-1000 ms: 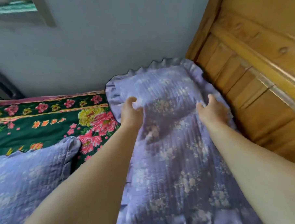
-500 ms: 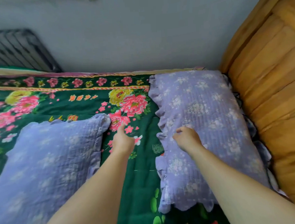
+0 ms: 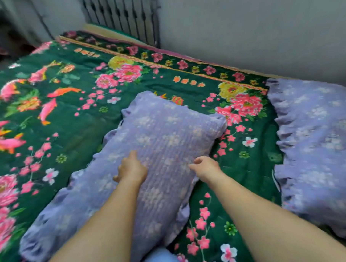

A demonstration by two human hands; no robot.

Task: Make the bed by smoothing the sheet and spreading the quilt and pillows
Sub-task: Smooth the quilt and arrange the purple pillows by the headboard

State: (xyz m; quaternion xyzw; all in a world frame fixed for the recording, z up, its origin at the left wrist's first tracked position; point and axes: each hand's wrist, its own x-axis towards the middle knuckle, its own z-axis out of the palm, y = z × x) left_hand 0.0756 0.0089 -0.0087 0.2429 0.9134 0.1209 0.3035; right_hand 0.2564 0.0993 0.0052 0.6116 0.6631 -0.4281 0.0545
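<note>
A lilac frilled pillow [image 3: 162,143] lies slanted on the green floral quilt [image 3: 72,123], in the middle of the head view. My left hand [image 3: 131,169] rests on top of it with the fingers stretched forward. At the pillow's right edge my right hand [image 3: 206,167] has loosely curled fingers pointing left, and I see no fabric pinched in them. A second lilac pillow [image 3: 315,144] lies flat on the quilt at the right, close to the wall.
A grey wall [image 3: 253,28] runs along the far side of the bed. A dark radiator [image 3: 121,12] stands against it at the top. The quilt spreads out flat to the left, with pink flowers and fish on it.
The view has swung left and the wooden headboard is out of sight. Both hands have left the pillow by the headboard and come to the second pillow.
</note>
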